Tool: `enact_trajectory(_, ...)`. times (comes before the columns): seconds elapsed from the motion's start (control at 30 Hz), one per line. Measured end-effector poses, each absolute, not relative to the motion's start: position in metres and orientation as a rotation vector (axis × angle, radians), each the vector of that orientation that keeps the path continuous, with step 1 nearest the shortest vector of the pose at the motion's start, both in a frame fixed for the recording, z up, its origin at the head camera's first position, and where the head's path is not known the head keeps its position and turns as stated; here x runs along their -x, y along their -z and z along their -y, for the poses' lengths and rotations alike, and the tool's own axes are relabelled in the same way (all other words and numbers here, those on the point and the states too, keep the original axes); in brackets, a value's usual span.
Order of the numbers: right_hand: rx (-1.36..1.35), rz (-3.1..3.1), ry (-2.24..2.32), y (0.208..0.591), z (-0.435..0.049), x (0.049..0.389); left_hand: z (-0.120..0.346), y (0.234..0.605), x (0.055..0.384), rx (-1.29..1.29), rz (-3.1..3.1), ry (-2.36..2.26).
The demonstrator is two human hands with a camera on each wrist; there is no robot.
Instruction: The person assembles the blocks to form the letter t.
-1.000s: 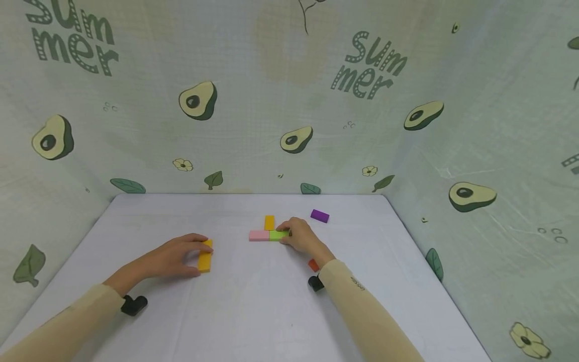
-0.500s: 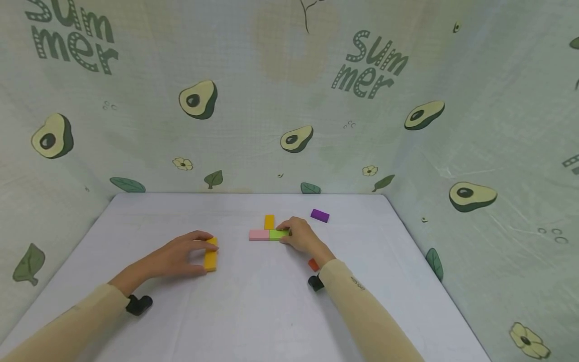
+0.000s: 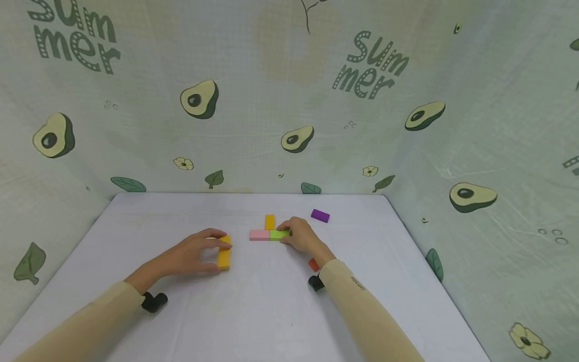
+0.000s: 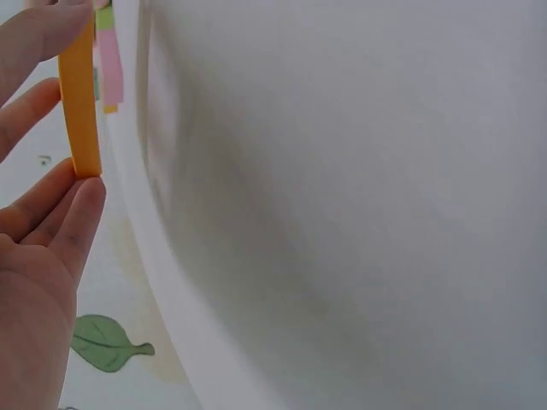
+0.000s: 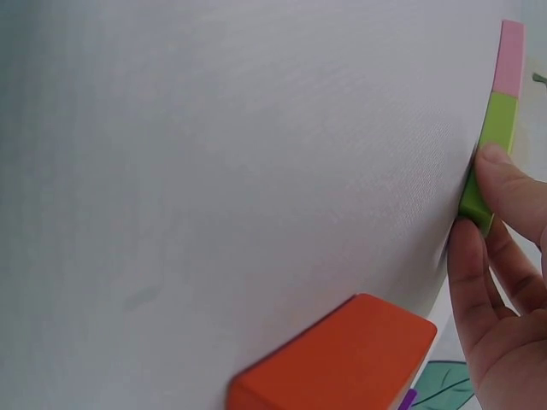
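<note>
My left hand (image 3: 192,255) grips a long yellow block (image 3: 224,259) left of the middle of the table. In the left wrist view this block (image 4: 80,102) spans between the thumb and the fingertips. To the right, my right hand (image 3: 303,236) pinches the right end of a light green block (image 3: 276,235), partly hidden by the fingers. A pink block (image 3: 260,235) lies end to end with the green one, as the right wrist view also shows. Behind where those two meet, another yellow block (image 3: 269,222) points away from me.
A purple block (image 3: 320,215) lies farther back, right of my right hand. Partly hidden by the right wrist is an orange-red block (image 3: 313,264), large in the right wrist view. A patterned cloth (image 3: 244,151) hangs behind and beside the white table (image 3: 253,311).
My left hand has moved to the right with the long yellow block, toward the joined blocks. The right hand has stayed in place on the green block.
</note>
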State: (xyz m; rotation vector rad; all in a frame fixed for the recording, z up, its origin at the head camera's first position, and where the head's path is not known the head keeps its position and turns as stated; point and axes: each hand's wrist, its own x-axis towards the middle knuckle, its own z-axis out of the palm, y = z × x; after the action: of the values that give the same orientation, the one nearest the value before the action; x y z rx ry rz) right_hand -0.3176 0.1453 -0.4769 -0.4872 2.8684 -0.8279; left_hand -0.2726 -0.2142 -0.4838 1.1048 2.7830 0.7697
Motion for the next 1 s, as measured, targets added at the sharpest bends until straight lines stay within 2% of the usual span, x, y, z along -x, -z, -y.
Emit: enact_trajectory(1.0, 0.477, -2.866, 0.818, 0.480, -0.145, 0.320, 0.134, 0.489, 0.279, -1.166, -2.625, -0.768)
